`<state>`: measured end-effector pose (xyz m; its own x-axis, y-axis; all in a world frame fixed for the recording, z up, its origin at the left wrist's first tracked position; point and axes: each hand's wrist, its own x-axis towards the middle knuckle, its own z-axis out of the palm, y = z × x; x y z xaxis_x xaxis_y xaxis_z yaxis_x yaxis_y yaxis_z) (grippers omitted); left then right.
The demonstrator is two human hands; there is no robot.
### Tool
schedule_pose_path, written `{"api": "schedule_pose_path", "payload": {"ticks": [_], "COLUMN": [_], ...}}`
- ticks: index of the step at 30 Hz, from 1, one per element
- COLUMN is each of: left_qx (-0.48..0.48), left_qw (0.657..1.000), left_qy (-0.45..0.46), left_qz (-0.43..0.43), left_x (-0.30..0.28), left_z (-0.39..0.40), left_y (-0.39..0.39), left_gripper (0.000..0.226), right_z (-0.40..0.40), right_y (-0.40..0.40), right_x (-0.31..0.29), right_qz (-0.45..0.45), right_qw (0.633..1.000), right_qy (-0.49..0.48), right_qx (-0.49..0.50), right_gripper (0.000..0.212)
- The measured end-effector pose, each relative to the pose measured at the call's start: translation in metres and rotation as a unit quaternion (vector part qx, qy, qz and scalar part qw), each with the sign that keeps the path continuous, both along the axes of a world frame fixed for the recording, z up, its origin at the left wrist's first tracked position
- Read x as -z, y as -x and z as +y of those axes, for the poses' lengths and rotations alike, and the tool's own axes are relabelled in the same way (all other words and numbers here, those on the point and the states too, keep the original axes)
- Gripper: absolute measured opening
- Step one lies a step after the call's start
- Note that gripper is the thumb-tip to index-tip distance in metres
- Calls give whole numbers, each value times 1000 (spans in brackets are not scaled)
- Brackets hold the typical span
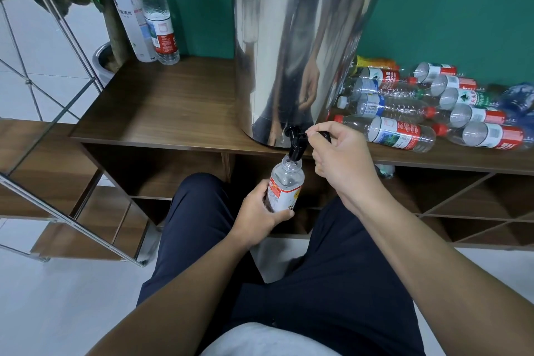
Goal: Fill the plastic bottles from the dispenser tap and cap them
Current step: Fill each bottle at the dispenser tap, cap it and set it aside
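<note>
Bottle of clear plastic, uncapped, is gripped round its labelled middle by the left hand, long axis near upright, mouth pointing up under the black tap. The tap's lever is pinched by the curled right hand, just above the left hand. Behind both hands a shiny steel dispenser stands on the wooden surface. Right of the right hand, capped bottles lie on their sides; two upright bottles stand far left.
</note>
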<state>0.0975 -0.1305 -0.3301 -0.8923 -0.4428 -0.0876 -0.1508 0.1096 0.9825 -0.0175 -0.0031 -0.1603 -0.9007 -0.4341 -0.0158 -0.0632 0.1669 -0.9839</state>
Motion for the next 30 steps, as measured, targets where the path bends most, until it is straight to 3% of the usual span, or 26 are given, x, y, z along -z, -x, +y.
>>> {"api": "schedule_pose_path", "payload": {"ticks": [16,20,25,30], "left_qx": [5,5,3,3], "left_qw": [1000,1000,1000,1000], "left_qy": [7,9,10,7], "left_qz": [-6,-5,-3,-5], "left_x": [-2,-3,-2,3], "left_z": [0,0,0,-1], "left_y": [-1,-1,-1,0], "left_gripper": [66,66,66,64], "right_z": [0,-1,-9,4], "right_y": [5,9,-4,-7], "right_x": [0,-2,-19,-18], "right_qz": [55,146,313,258], "right_qw": [998,986,943,964], "right_qy": [-35,-76,-110,-58], "right_qx": [1,5,-18,-41], "right_gripper": [14,13,4,26]}}
